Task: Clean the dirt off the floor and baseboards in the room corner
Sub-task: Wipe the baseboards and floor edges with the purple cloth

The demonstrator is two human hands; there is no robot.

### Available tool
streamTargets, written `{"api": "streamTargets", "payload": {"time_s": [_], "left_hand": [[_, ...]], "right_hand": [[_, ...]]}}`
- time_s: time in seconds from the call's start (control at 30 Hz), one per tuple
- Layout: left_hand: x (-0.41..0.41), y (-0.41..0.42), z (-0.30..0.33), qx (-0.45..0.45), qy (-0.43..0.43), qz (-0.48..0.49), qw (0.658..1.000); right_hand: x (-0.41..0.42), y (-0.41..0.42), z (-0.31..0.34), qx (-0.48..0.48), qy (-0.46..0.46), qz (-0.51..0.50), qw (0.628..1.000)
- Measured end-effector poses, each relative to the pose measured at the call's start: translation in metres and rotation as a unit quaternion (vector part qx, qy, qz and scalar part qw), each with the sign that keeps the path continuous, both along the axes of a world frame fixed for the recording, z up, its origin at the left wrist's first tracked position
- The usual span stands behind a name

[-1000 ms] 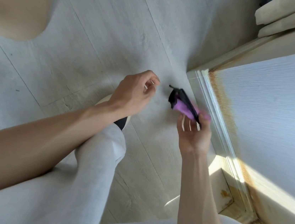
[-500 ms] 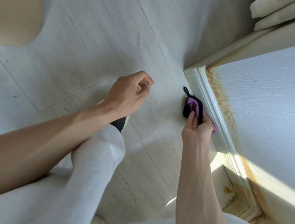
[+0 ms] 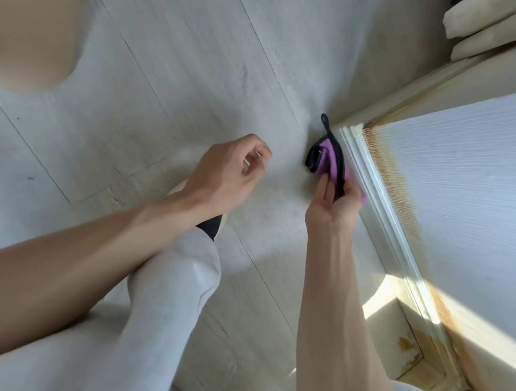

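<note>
Head view, left to right: left hand (image 3: pixel 226 175) at 9 o'clock of cloth, fingers loosely curled, grasping nothing, above pale floor (image 3: pixel 176 55). Purple-black cloth (image 3: pixel 328 158) at centre, against white baseboard (image 3: pixel 380 197). Right hand (image 3: pixel 334 201) pinches cloth from 6 o'clock. Brown grime along wall (image 3: pixel 477 196) at 3 o'clock.

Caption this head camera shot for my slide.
Right hand presses a purple cloth against the white baseboard; left hand hovers empty.
</note>
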State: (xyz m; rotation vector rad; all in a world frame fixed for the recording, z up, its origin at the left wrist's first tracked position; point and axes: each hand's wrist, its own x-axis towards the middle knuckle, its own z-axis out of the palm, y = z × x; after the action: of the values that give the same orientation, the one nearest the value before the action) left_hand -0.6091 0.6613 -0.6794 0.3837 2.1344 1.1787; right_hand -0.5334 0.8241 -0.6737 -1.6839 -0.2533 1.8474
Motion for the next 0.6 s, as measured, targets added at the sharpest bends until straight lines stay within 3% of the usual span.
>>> {"api": "streamTargets", "payload": {"time_s": [0.3, 0.43, 0.6], "left_hand": [[0.001, 0.002, 0.002, 0.012, -0.006, 0.002, 1.000], [0.000, 0.001, 0.002, 0.013, -0.009, 0.007, 1.000], [0.003, -0.004, 0.000, 0.014, -0.004, 0.006, 1.000]], "right_hand": [[-0.045, 0.000, -0.003, -0.011, 0.017, 0.078, 0.997], [-0.005, -0.001, 0.004, -0.007, 0.005, 0.034, 0.999], [-0.050, 0.006, -0.002, -0.044, 0.020, 0.048, 0.998]]}}
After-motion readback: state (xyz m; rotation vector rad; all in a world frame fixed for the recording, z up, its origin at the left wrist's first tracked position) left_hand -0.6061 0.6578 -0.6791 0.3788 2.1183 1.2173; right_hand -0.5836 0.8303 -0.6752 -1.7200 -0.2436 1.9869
